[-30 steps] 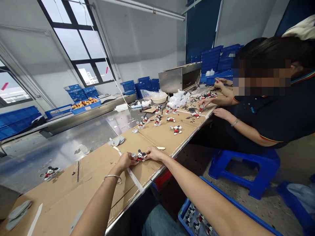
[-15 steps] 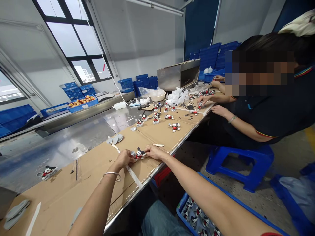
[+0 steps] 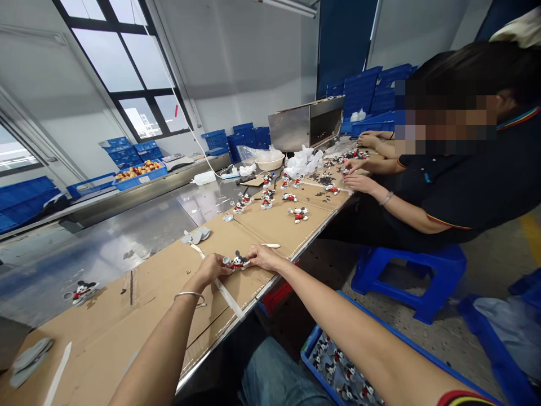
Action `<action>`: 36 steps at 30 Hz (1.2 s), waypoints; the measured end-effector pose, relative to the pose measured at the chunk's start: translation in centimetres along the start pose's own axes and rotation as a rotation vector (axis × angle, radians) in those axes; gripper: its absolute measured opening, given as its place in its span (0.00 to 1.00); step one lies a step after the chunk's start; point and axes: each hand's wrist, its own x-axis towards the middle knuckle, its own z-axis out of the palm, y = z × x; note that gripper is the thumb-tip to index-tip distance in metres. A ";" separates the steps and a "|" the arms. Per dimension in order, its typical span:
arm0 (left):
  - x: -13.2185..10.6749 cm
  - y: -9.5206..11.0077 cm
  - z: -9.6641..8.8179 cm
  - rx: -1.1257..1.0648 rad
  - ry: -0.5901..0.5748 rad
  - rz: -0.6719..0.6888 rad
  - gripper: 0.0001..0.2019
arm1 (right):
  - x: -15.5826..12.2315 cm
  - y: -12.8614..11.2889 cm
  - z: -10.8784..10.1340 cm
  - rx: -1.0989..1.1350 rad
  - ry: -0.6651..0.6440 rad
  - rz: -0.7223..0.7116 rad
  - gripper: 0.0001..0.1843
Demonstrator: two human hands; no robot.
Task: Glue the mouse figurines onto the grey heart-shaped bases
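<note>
Between my two hands is a small Mickey Mouse figurine (image 3: 238, 260) in red, black and white, with a grey cup-like piece on its left side. My left hand (image 3: 214, 268) is closed on the figurine's left side, near that grey piece. From the other side, the fingers of my right hand (image 3: 261, 257) pinch the figurine's right edge. It is held low over the cardboard-covered table (image 3: 169, 282). Just beyond my right hand lies a white flat tool (image 3: 270, 245). Grey flat pieces (image 3: 196, 235) rest beyond my left hand.
Another figurine (image 3: 83, 292) stands at the left, with grey pads (image 3: 31, 361) nearer me. Several figurines (image 3: 266, 200) are grouped farther along the table. A blue crate (image 3: 310, 349) of figurines is below at right. Seated co-workers work at right, near a blue stool (image 3: 422, 270).
My hands keep their hold on the figurine, with almost no movement. The nearest co-worker's hands have shifted and come closer together. The view has tilted slightly.
</note>
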 end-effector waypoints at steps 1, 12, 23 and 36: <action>0.0 0.0 -0.1 -0.001 0.001 0.001 0.11 | 0.0 0.0 0.0 -0.002 -0.005 -0.001 0.13; 0.1 -0.2 0.6 -0.052 0.029 0.024 0.12 | 0.2 0.0 -0.2 -0.005 -0.030 -0.007 0.13; 0.1 0.3 0.1 0.011 0.048 -0.007 0.11 | 0.2 0.3 -0.6 0.129 -0.053 -0.029 0.12; 0.0 0.6 0.0 0.023 0.048 -0.013 0.11 | -0.6 -1.8 -0.9 0.461 0.026 -0.027 0.18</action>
